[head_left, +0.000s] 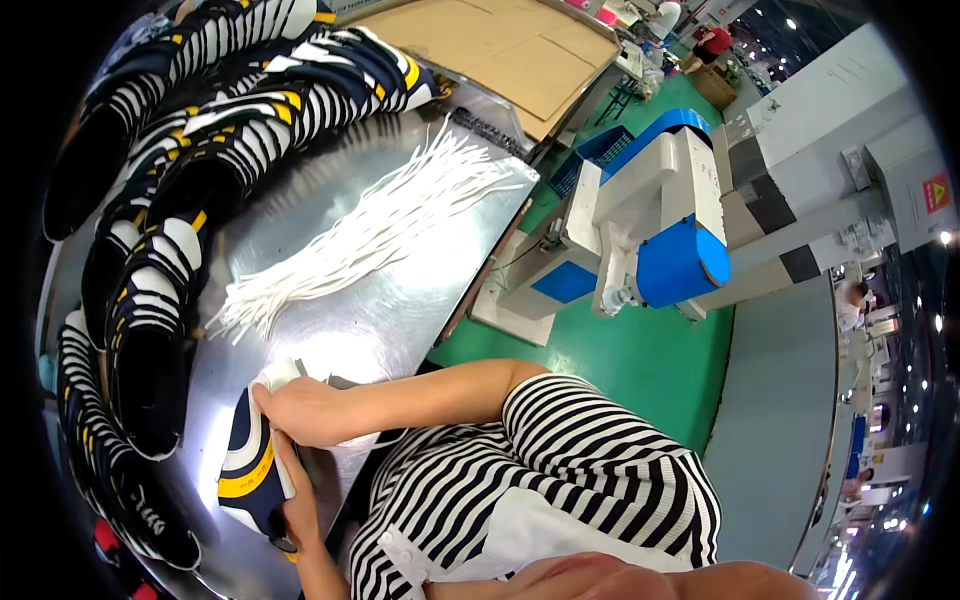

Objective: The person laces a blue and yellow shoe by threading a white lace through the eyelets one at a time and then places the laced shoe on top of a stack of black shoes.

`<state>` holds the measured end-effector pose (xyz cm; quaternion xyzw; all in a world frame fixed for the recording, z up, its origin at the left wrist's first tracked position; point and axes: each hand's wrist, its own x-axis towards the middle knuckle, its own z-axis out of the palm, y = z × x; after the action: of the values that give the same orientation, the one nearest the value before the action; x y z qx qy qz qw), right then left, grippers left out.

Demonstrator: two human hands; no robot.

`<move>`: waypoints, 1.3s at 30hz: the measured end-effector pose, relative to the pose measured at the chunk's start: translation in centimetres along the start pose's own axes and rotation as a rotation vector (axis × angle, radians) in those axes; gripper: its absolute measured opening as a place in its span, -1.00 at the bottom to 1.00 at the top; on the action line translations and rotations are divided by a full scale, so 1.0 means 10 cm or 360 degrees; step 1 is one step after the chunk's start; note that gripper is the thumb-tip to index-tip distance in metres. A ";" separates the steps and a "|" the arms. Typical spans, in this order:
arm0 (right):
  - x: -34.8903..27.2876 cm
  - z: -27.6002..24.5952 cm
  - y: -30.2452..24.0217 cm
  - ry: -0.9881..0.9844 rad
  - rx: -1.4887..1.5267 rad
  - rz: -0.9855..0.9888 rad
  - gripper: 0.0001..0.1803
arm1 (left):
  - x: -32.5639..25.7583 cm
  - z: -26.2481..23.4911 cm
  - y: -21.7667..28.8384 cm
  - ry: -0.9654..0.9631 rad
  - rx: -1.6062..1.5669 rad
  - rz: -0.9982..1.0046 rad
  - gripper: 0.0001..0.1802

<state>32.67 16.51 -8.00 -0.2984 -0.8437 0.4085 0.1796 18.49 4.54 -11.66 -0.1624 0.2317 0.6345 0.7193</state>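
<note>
A navy shoe upper [247, 483] with white and yellow bands lies at the near edge of the metal table, between my hands. My left hand [297, 500] grips its lower side, the fingers lying along the pale inner edge. Closed in a fist, my right hand [303, 410] holds the other end of the upper beside a white flap [278, 374]. Whether a small thing is also pinched in the right fingers is hidden. Farther up the table, a loose bundle of white shoelaces [370, 225] is spread out, touched by neither hand.
Nested rows of striped shoe uppers [160, 290] fill the table's left side. Flat cardboard [500, 45] lies beyond the metal tabletop [400, 310]. To the right stand a white and blue machine [650, 215] and a blue crate [595, 155] on the green floor. Other people are far off.
</note>
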 end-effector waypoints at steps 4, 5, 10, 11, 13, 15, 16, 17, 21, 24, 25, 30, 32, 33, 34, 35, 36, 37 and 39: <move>-0.35 -0.35 -0.12 -0.0077 -0.0199 0.0136 -0.78 | -0.24 0.28 -0.12 0.0292 0.2303 0.0763 -0.54; -0.38 -0.55 -0.14 -0.0115 -0.0111 0.0252 -0.73 | -0.22 0.22 -0.04 0.0284 0.2185 0.0810 -0.52; -0.26 -0.50 0.22 0.0240 0.0490 0.0187 -0.44 | -0.18 0.34 0.06 0.0407 0.2121 0.0729 -0.44; -0.23 -0.48 0.17 0.0288 0.0506 0.0228 -0.42 | -0.18 0.33 0.08 0.0555 0.2179 0.0753 -0.44; -0.10 -0.36 0.02 0.0336 0.0541 0.0309 -0.38 | -0.15 0.29 0.20 0.0534 0.2569 0.1187 -0.46; 0.09 -0.18 0.34 0.0451 0.0409 0.0334 -0.37 | -0.09 0.03 0.48 0.0492 0.2571 0.0746 -0.47; 0.20 -0.07 0.55 0.0467 0.0415 0.0320 -0.35 | -0.19 0.06 0.48 0.0083 0.2432 0.0639 -0.43; 0.29 -0.03 0.64 0.0405 0.0391 0.0404 -0.33 | -0.27 0.16 0.47 -0.0259 0.2272 0.0571 -0.36; 0.11 -0.13 0.65 0.0488 0.1092 0.0337 -0.75 | -0.46 0.51 0.28 0.0116 0.3797 0.1097 -0.67; -0.23 -0.26 0.30 0.0374 0.0980 0.0532 -0.80 | -0.41 0.51 0.22 0.0124 0.3758 0.1345 -0.74; -0.26 -0.21 0.22 0.0234 0.0894 0.0542 -0.80 | -0.36 0.46 0.17 0.0026 0.3716 0.1463 -0.76; -0.22 0.12 0.11 -0.0034 0.0952 0.0513 -0.80 | -0.40 0.54 0.08 0.0079 0.3676 0.1768 -0.80; -0.23 0.12 0.09 -0.0053 0.1081 0.0502 -0.82 | -0.41 0.60 0.07 0.0110 0.3595 0.1806 -0.80; -0.27 0.07 0.07 -0.0130 0.0928 0.0438 -0.82 | -0.42 0.62 0.08 0.0125 0.3555 0.1823 -0.80; -0.36 -0.02 0.07 -0.0196 0.0771 0.0376 -0.82 | -0.42 0.67 0.10 0.0145 0.3491 0.1837 -0.78; -0.46 -0.11 0.09 -0.0263 0.0612 0.0321 -0.82 | -0.44 0.70 0.15 0.0197 0.3429 0.1869 -0.81; -0.59 -0.17 0.16 -0.0391 0.0433 0.0078 -0.84 | -0.48 0.75 0.24 0.0299 0.3339 0.1861 -0.81; -0.76 -0.29 0.04 -0.0467 0.0342 0.0173 -0.84 | -0.53 0.82 0.33 0.0393 0.3248 0.1845 -0.80; -1.15 -0.42 0.18 -0.0535 0.0159 0.0004 -0.82 | -0.58 0.91 0.53 0.0370 0.3040 0.2074 -0.78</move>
<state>44.32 12.39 -7.58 -0.2178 -0.8401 0.4943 0.0499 13.88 5.24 -0.60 0.5389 0.7202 0.4328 0.0606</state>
